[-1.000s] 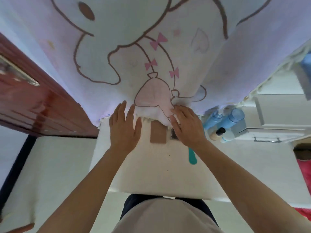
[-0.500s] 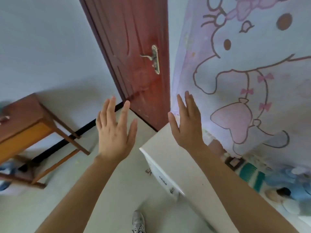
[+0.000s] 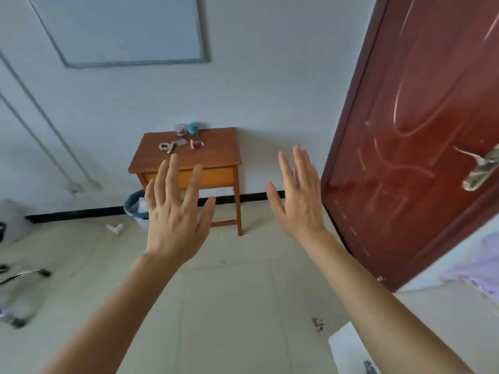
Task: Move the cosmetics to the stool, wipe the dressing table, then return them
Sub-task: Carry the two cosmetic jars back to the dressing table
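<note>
Both hands were up in front of the person: the left hand [image 3: 172,220] and the right hand [image 3: 299,203]. A pale wall [image 3: 270,90] filled the back, and a tiled floor [image 3: 229,306] ran from the person to it. A red-brown door [image 3: 418,130] stood on the right. A wooden stool [image 3: 216,149] stood against the wall, well apart from the hands. The left hand hid part of its front from view. A blue bin [image 3: 135,205] sat on the floor just beside the stool's left leg. The cosmetics [image 3: 195,143] lay on the stool's top near the back: two little jars [image 3: 192,128] and some small bits too blurry to name. Each hand had straight, spread fingers, with its back showing. They held nothing and touched nothing.
</note>
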### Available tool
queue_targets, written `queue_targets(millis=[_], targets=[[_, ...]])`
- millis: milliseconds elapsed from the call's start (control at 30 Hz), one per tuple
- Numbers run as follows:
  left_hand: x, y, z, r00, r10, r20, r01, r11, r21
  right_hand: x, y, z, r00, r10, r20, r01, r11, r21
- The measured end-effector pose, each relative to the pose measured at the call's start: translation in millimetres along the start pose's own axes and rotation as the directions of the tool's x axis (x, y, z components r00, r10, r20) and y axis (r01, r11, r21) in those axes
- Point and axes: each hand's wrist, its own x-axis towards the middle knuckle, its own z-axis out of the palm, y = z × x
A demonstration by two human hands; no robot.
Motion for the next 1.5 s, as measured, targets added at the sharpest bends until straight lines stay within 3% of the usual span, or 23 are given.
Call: queue_targets(millis=[267, 567, 833, 1133, 1333, 1500], targets=[[24, -147, 14, 0.987, -0.161, 0.018, 0.156, 0.972, 0.175, 73, -88, 129, 0.983, -0.169, 0.076, 0.16, 0.98, 0.116], [110, -243, 112, 0.974, -0.202, 0.106, 0.172, 0.956, 0.239, 183, -80, 285, 0.976, -0.182, 0.117, 0.156, 0.968, 0.198], [266, -323, 203, 0.935, -0.254, 0.249, 0.174, 0.937, 0.302, 336, -55, 414, 0.935, -0.199, 0.294, 0.145, 0.97, 0.194], [361, -397, 288, 0.888, -0.308, 0.341, 0.217, 0.935, 0.281, 438, -32, 507, 0.913, -0.139, 0.383, 0.091, 0.986, 0.14], [427, -470, 369, 0.889, -0.219, 0.401, 0.163, 0.972, 0.169, 494, -26, 583, 0.914, -0.006, 0.405, 0.002, 1.0, 0.011], [482, -532, 428, 0.836, -0.117, 0.535, 0.059, 0.991, 0.124, 534, -33, 647, 0.854, 0.183, 0.487, -0.161, 0.983, -0.087]])
